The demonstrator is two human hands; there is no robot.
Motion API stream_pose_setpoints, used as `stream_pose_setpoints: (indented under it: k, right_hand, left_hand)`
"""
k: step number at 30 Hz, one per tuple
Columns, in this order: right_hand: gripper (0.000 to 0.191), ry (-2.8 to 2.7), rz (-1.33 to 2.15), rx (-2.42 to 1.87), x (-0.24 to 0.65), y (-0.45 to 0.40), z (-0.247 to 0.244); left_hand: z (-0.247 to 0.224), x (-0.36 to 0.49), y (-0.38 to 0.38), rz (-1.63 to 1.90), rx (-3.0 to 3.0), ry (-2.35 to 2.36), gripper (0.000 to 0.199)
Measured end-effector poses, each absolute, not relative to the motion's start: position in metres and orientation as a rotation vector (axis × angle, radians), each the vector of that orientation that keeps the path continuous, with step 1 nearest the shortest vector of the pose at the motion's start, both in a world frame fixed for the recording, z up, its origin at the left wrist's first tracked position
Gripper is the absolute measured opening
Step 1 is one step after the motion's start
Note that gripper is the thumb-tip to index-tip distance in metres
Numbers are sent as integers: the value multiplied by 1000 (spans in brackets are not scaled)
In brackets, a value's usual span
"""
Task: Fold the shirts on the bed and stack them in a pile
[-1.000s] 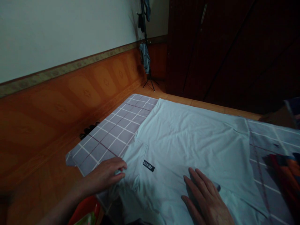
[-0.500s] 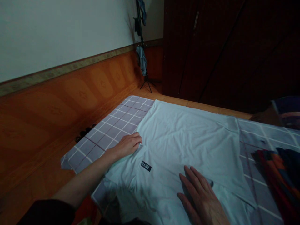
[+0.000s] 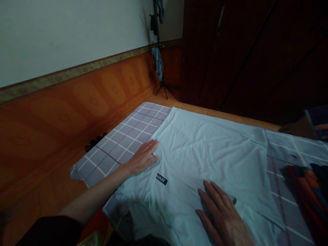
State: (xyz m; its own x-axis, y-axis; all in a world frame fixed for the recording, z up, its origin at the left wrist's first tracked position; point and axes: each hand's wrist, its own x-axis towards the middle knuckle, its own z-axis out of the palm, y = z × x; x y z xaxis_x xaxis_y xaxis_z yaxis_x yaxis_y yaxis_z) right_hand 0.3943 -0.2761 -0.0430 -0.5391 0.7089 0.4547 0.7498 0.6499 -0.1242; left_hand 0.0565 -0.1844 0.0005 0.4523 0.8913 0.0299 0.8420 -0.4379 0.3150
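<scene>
A pale T-shirt (image 3: pixel 200 147) lies spread out and wrinkled, with a dark printed label (image 3: pixel 161 179) on its chest side. My left hand (image 3: pixel 143 155) rests at the shirt's left edge near the sleeve, fingers stretched out and thumb apart. On the lower middle of the shirt my right hand (image 3: pixel 220 208) lies with its fingers spread, holding nothing. The near part of the shirt drapes toward me and runs out of the picture at the bottom.
The shirt lies on a grey checked cover (image 3: pixel 128 131). Dark red and multicoloured folded cloth (image 3: pixel 307 191) sits at the right. Beyond stand a coat rack (image 3: pixel 159 61) with hanging clothes and a dark wardrobe (image 3: pixel 230 61). Dark shoes (image 3: pixel 96 141) are by the left wall.
My left hand has let go of the shirt's edge: its pinched fingers are now stretched out flat. My right hand stays spread on the shirt. The view has shifted slightly.
</scene>
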Motion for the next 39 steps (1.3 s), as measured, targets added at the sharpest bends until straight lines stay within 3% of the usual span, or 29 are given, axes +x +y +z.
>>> stream_pose_setpoints:
  k: [3, 9, 13, 21, 31, 39]
  right_hand:
    - [41, -2401, -108, -1143, 394, -276, -43]
    - [44, -2415, -130, -1115, 393, -275, -45]
    - [43, -2408, -112, -1131, 392, -276, -43]
    - [40, -2400, -10, -1196, 391, -281, -39]
    - [33, -2355, -48, -1295, 391, -317, 23]
    - [32, -2499, -61, -1292, 386, -422, 22]
  left_hand:
    - [16, 56, -203, 408, 2480, 1494, 57]
    - [-2, 57, -243, 29, 2620, 1288, 75]
    - [-14, 63, -245, 2, 2611, 1326, 78]
    - [-7, 72, -237, 23, 2589, 1232, 72]
    - [31, 26, -281, 70, 2652, 994, 70]
    - [17, -10, -320, 28, 2763, 868, 38]
